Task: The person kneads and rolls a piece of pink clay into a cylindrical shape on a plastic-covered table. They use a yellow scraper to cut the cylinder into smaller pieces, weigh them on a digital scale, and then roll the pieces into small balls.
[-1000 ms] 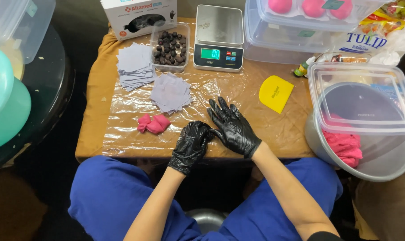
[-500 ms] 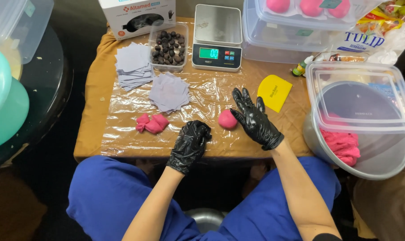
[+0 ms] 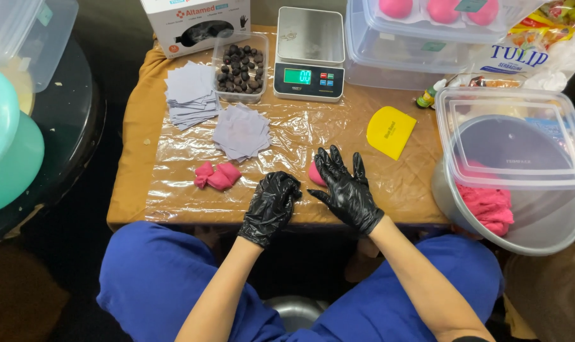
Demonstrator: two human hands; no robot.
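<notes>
Both hands wear black gloves. My right hand [image 3: 345, 189] lies flat, fingers spread, over a small pink dough ball [image 3: 314, 175] on the plastic-covered table [image 3: 313, 130]; only the ball's left edge shows. My left hand [image 3: 270, 206] rests curled in a loose fist near the table's front edge, holding nothing, just left of the ball. Another pink dough lump [image 3: 217, 176] lies further left.
Squares of grey paper [image 3: 241, 131] and a stack of them [image 3: 190, 95] lie behind. A tub of dark round pieces [image 3: 240, 68], a digital scale [image 3: 309, 54], a yellow scraper [image 3: 390, 131], and a metal bowl [image 3: 549, 223] with pink dough under a clear lid stand around.
My right hand, which had lifted off to the right and shown the pink ball, has come back left and down over the ball. The left hand has stayed in place.
</notes>
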